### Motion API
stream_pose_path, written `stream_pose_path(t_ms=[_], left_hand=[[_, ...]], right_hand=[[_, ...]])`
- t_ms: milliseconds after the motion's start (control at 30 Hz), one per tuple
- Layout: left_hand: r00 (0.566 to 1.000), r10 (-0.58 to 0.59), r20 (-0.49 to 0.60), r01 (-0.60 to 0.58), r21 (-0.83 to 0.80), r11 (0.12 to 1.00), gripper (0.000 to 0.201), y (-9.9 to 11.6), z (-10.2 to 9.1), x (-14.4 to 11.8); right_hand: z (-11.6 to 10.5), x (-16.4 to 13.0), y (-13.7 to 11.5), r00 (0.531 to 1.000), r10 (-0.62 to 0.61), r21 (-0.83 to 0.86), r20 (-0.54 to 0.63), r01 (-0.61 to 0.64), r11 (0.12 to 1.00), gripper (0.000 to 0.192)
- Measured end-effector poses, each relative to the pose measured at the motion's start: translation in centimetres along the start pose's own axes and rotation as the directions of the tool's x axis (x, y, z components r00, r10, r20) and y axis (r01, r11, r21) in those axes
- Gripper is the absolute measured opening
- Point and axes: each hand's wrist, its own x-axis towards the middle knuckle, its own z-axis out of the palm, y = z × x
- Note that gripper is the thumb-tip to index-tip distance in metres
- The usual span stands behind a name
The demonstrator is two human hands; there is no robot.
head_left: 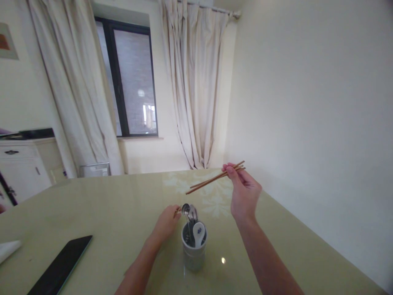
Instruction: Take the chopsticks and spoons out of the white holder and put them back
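Observation:
My right hand [243, 193] is raised above the table and grips a pair of brown wooden chopsticks [211, 180], which point left and slightly down. A grey utensil cup [193, 256] stands on the pale green table [107, 213] below. It holds metal spoons [189, 211] and a white ceramic spoon with blue marks [198, 233]. My left hand [167, 223] is at the cup's left rim, fingers closed on a thin brown piece beside the metal spoon heads; what that piece is I cannot tell.
A black tablet [61, 268] lies at the table's near left, with a white paper corner [7, 250] beside it. A white cabinet [21, 168] stands at the left. Curtains [196, 90] and a window [132, 82] are behind the table; a bare wall runs along the right.

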Motion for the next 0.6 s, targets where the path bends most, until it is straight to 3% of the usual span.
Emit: stream_pose_path(t_ms=[200, 367, 467, 600], left_hand=[[0.998, 0.033, 0.049, -0.039, 0.128, 0.991, 0.016, -0.9, 0.7, -0.3], [0.991, -0.043, 0.127, 0.003, 0.298, 0.955, 0.043, -2.7, -1.7, -1.0], [0.974, -0.094, 0.205, 0.022, 0.328, 0.945, 0.036, -3.6, -3.4, -1.6], [0.971, -0.010, 0.239, -0.048, 0.237, 0.970, 0.031, -3.1, -3.4, -1.5]], right_hand=[[-0.7, -1.3, 7.4, 0.952, 0.290, -0.051, 0.100, -0.286, 0.957, 0.037], [-1.3, -1.9, 9.2, 0.906, 0.410, -0.084, 0.108, -0.402, 0.912, 0.042], [-1.6, -2.0, 9.9, 0.884, 0.453, -0.076, 0.112, -0.447, 0.891, 0.044], [-2.1, -2.8, 11.6, 0.832, 0.540, -0.080, 0.128, -0.534, 0.842, 0.048]])
